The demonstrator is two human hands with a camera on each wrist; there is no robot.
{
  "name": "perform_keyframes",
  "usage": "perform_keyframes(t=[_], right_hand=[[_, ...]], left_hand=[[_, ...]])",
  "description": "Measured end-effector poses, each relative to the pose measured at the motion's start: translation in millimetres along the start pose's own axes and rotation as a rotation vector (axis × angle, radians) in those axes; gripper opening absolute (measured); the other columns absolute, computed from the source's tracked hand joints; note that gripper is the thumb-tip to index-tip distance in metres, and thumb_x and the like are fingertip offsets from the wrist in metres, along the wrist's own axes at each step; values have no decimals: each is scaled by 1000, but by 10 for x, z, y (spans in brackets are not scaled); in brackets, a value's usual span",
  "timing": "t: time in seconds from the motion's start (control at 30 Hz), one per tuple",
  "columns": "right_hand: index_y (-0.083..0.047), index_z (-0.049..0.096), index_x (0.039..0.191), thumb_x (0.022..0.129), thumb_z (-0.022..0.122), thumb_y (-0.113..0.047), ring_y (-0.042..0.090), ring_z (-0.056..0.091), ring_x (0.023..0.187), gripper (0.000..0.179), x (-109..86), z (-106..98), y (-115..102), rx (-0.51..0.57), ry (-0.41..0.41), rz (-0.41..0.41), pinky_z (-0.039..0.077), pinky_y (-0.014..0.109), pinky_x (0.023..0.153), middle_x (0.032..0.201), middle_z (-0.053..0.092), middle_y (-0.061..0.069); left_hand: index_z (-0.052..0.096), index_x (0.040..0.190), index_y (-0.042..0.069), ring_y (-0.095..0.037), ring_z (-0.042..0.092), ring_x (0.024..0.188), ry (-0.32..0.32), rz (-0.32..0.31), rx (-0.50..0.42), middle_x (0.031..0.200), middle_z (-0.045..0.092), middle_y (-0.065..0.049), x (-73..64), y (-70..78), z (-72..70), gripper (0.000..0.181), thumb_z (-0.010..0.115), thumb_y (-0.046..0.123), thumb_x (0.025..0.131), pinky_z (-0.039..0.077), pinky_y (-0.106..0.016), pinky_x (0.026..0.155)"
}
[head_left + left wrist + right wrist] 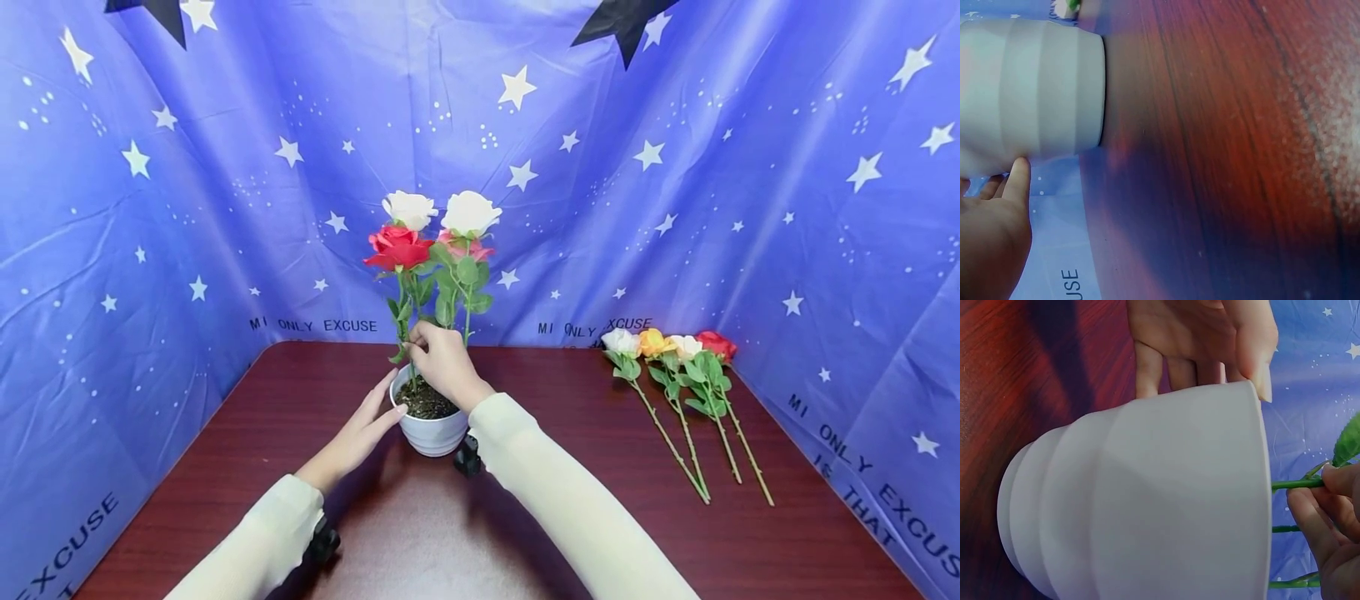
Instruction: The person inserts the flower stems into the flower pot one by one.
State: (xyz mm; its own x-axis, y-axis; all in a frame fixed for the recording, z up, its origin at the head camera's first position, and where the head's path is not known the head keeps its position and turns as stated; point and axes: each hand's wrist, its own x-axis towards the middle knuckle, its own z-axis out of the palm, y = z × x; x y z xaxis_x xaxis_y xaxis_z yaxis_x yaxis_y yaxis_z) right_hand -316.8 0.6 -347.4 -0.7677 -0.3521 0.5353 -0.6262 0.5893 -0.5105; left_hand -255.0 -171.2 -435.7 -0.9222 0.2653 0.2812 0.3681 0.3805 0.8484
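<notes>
A white ribbed flower pot [433, 435] holding dark soil [424, 403] stands on the table. Several artificial roses rise from it: a red rose [400, 248], two white roses [471, 213] and a pink-red rose [480, 250] partly hidden behind leaves. My left hand [365, 431] rests on the pot's left side, its thumb by the rim and fingers extended along the wall. Above the soil, my right hand [447, 363] pinches a green rose stem [1300, 484] between thumb and fingers. Which bloom tops that stem is hard to tell.
On the right of the dark red wooden table [555, 467] lie several loose roses, among them a white rose [621, 342], an orange-yellow rose [655, 342] and a red rose [717, 344]. A blue star-patterned cloth [420, 75] surrounds the table's back and sides.
</notes>
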Motion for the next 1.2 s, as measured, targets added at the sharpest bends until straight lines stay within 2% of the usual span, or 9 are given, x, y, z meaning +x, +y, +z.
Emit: perform_keyframes(t=[0.13,0.4,0.8,1.2], right_hand=[[-10,66,90,96,69,-16,12,66,80,9,-6,13,-9,-1,-3,-2,51,25,73,87,72,0],[-14,61,83,94,72,-20,12,59,71,17,5,33,10,-33,-9,15,48,26,67,78,67,-3],[-11,65,90,95,69,-15,11,66,82,8,-22,86,-57,-12,-25,1,52,24,76,88,71,-1],[-14,59,87,95,71,-20,12,63,76,16,-15,83,23,-58,-41,40,50,27,70,81,68,-3]], left_hand=[[18,159,2,-34,10,150,4,7,-2,164,16,-19,14,-5,-5,69,52,27,104,8,-57,118],[17,159,3,-33,10,150,0,10,-14,164,17,-19,11,-10,-2,69,51,26,104,8,-57,118],[17,160,4,-35,14,149,-3,16,-37,163,17,-21,6,-7,7,68,52,24,104,12,-56,118],[18,160,5,-32,11,150,-2,9,-34,163,18,-19,7,-47,13,68,52,24,104,8,-56,118]])
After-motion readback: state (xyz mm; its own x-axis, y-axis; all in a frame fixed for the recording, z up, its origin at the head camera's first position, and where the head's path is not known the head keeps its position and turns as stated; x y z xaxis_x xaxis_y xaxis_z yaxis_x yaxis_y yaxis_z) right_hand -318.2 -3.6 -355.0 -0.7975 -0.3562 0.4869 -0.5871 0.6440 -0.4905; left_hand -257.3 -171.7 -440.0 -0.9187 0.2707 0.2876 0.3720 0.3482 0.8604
